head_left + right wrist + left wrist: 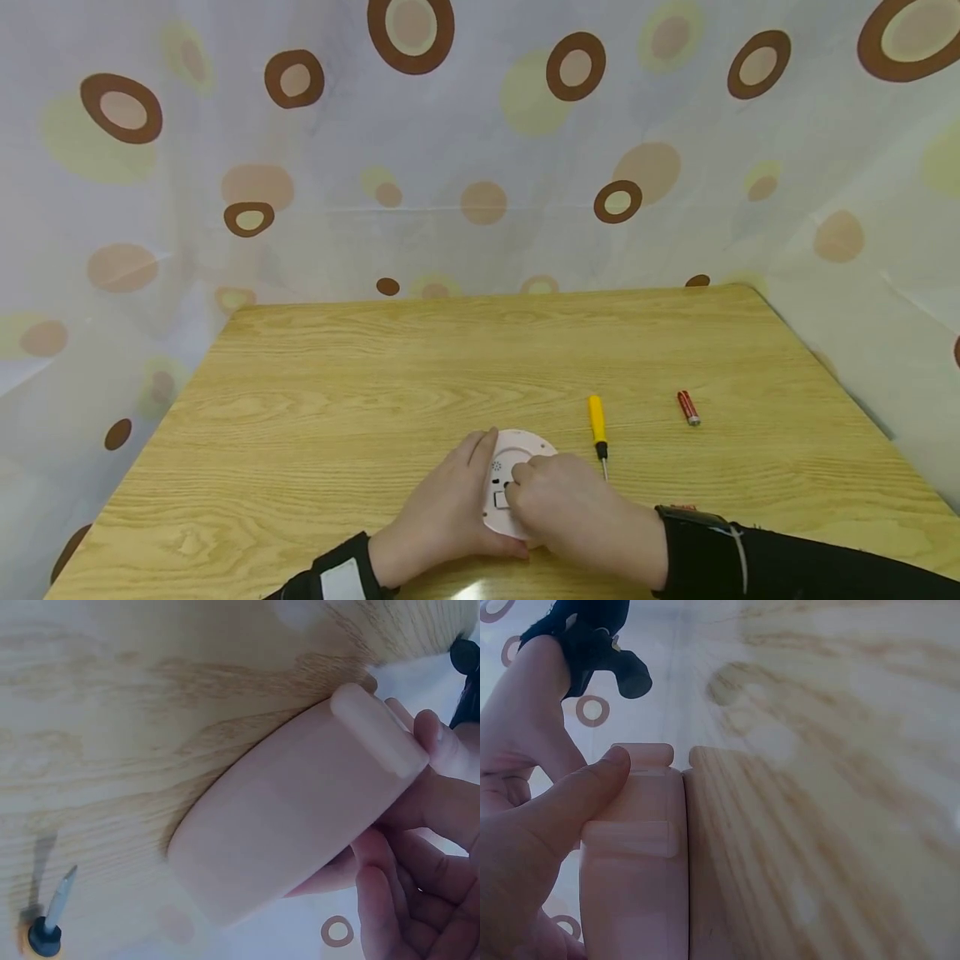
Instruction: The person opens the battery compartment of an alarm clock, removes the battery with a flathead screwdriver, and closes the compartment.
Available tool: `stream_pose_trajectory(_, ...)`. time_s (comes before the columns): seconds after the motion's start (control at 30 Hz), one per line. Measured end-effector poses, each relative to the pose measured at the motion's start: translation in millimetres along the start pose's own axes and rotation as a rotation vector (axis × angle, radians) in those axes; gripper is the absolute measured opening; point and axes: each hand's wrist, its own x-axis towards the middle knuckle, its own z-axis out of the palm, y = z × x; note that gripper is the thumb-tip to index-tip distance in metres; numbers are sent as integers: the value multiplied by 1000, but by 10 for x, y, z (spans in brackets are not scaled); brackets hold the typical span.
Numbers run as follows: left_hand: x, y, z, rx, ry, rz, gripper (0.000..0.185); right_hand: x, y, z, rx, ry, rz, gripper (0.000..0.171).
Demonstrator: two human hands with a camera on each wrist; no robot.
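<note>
A round pale pink alarm clock [501, 522] lies face down at the table's near middle. Its back shows speaker holes and a small rectangular recess. My left hand [450, 500] holds the clock along its left rim. In the left wrist view, the thumb lies along the side wall, beside a raised foot. Over the right half of the back is my right hand [562, 502], fingers curled and fingertips at a small dark knob [507, 484]. Most of that contact is hidden by the hand. The clock's front is hidden.
A yellow-handled screwdriver [597, 421] lies just beyond the right hand, its shaft toward me. Farther right rests a red battery [687, 408]. Another small red item [683, 507] peeks out behind the right wrist. Patterned cloth [480, 150] surrounds the wooden table [337, 375].
</note>
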Motion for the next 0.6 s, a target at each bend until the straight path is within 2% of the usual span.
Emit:
stream_pose_trajectory(0.23, 2, 1, 9, 4, 11, 4, 135, 7, -4, -34, 33, -8, 11, 22)
stream_pose_trajectory(0.6, -7, -1, 6, -15, 8, 1, 134, 41, -18, -16, 65, -26, 30, 24)
